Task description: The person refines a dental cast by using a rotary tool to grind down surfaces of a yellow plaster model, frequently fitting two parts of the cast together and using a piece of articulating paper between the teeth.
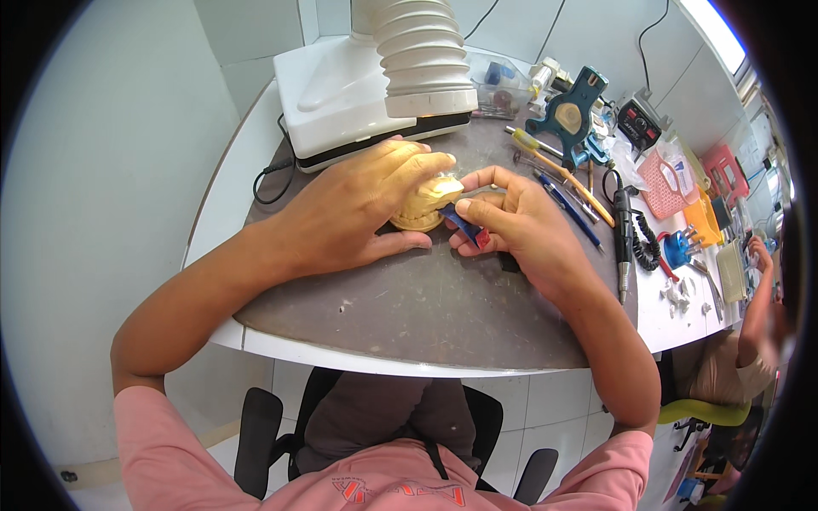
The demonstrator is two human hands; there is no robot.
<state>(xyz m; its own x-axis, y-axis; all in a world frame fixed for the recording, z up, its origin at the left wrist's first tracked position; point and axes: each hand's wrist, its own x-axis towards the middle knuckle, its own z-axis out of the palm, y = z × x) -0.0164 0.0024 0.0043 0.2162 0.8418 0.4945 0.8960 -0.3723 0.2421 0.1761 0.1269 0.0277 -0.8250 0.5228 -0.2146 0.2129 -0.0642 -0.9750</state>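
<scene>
Your left hand (362, 192) curves around the yellow dental model (415, 215), fingers arched over its top and thumb along its near side, at the middle of the grey mat (400, 319), below the white ribbed hose (423, 53). Your right hand (515, 217) pinches a blue-and-red strip (464, 225) under the thumb against the model's right side, index finger reaching to the model; you cannot tell exactly how the other fingers meet the strip.
</scene>
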